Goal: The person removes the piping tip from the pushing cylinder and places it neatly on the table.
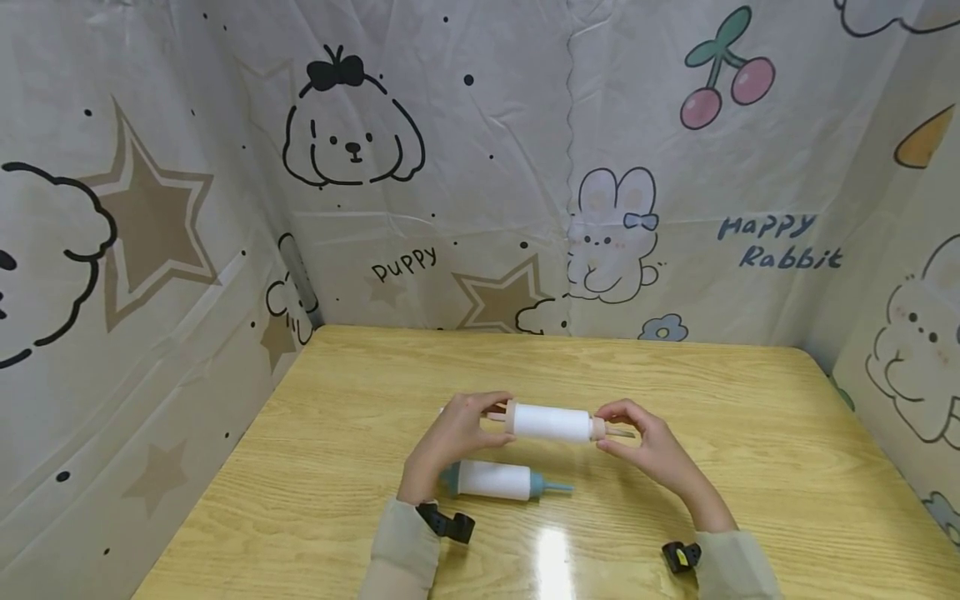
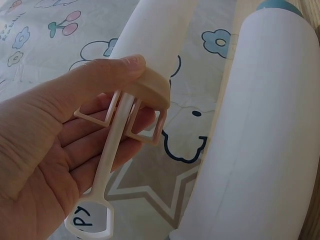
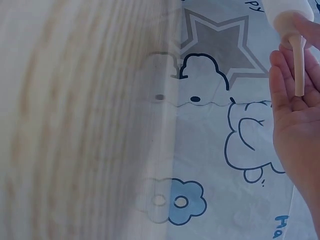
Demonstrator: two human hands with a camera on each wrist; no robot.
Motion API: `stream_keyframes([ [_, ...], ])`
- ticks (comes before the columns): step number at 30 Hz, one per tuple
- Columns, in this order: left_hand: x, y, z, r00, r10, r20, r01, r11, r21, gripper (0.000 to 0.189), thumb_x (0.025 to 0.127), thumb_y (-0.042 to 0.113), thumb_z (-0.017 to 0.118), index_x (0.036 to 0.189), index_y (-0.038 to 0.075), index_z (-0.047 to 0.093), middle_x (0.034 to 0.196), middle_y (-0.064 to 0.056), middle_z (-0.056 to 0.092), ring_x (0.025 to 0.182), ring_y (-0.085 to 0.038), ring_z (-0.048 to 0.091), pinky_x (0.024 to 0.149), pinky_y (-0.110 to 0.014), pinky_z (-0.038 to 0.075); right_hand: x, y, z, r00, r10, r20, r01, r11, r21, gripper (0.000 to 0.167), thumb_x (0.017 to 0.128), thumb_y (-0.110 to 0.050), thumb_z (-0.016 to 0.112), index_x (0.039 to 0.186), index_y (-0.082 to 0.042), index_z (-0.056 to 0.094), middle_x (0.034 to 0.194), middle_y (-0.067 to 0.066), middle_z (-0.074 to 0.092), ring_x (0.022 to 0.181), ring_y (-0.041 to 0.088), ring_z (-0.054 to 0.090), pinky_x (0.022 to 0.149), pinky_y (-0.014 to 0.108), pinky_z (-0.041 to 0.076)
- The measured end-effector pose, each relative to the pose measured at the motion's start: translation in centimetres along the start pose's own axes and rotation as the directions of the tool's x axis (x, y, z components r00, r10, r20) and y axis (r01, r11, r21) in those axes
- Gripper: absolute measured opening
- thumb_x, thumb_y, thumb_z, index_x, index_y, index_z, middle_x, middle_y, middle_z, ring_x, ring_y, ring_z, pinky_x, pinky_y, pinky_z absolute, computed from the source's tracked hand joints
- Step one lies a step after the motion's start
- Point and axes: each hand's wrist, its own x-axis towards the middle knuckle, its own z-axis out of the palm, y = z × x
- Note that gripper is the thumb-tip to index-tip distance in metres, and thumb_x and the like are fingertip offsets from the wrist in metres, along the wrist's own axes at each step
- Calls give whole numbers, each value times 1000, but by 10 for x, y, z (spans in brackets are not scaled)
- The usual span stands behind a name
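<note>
A large white syringe with beige ends point(image 1: 552, 422) is held roughly level above the table by both hands. My left hand point(image 1: 459, 429) grips its beige rear cap point(image 2: 150, 85), thumb on one side and fingers beneath. From that cap a pale plunger rod point(image 2: 114, 150) with a ring handle runs across the palm. At the other end my right hand point(image 1: 648, 442) pinches the beige front collar, and the thin nozzle point(image 3: 299, 70) points over the palm. A second white syringe with teal ends point(image 1: 495, 481) lies nearer, its rear end partly behind my left wrist.
The wood-grain table point(image 1: 360, 375) bears the teal-ended syringe. Behind and beside it hang cloth walls point(image 1: 495, 192) printed with cartoon animals and stars. Each wrist wears a black camera band point(image 1: 447, 523).
</note>
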Motion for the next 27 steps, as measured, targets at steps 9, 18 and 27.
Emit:
stream_keyframes([
  [9, 0, -2, 0, 1000, 1, -1, -1, 1000, -16, 55, 82, 20, 79, 133, 8, 60, 124, -14, 69, 104, -26, 71, 87, -42, 60, 0, 0, 0, 999, -16, -27, 15, 999, -52, 32, 86, -15, 75, 116, -16, 62, 115, 2, 67, 105, 0, 59, 96, 45, 53],
  [18, -4, -6, -4, 1000, -27, -4, 27, 999, -20, 55, 83, 20, 79, 133, 8, 59, 125, -15, 68, 105, -28, 71, 87, -43, 60, -1, 1, -1, 999, -19, -40, 16, 997, -71, 31, 87, -15, 74, 115, -18, 62, 114, -1, 67, 105, -2, 58, 100, 42, 51],
  [27, -4, -13, -3, 994, -104, 36, 100, 991, 91, 54, 84, 26, 78, 132, 9, 60, 122, -10, 69, 104, -23, 70, 85, -36, 60, -2, -2, -1, 998, -49, -38, 46, 997, -60, 30, 87, -12, 74, 114, -16, 62, 112, 1, 67, 104, -2, 58, 98, 23, 50],
])
